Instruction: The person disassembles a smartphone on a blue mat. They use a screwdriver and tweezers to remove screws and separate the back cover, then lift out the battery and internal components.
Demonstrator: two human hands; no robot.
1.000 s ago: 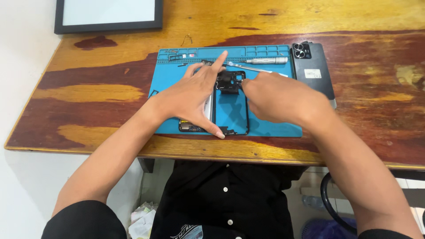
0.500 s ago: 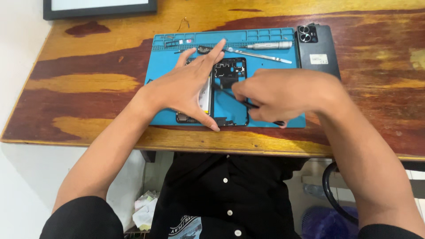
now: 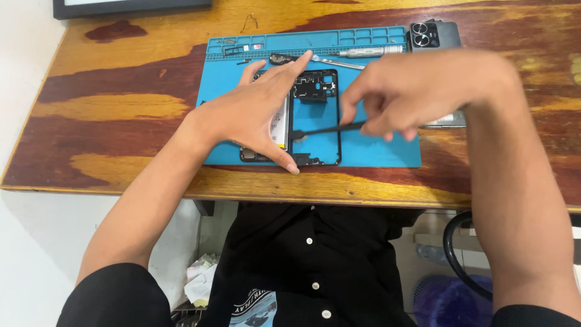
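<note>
Your left hand [image 3: 254, 115] lies flat with fingers spread on the opened black phone body [image 3: 266, 151] on the blue rubber work mat [image 3: 375, 151]. Your right hand [image 3: 411, 91] pinches a thin black pry tool [image 3: 327, 129], its tip at the black empty phone frame [image 3: 315, 115] (beside the body). A silver screwdriver [image 3: 369, 52] and dark phone back cover [image 3: 433, 35] sit behind.

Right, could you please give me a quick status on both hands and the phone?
Left hand flat on opened phone, steadying it. Right hand holds thin black tool, tip at the battery edge. Nothing in the way.
</note>
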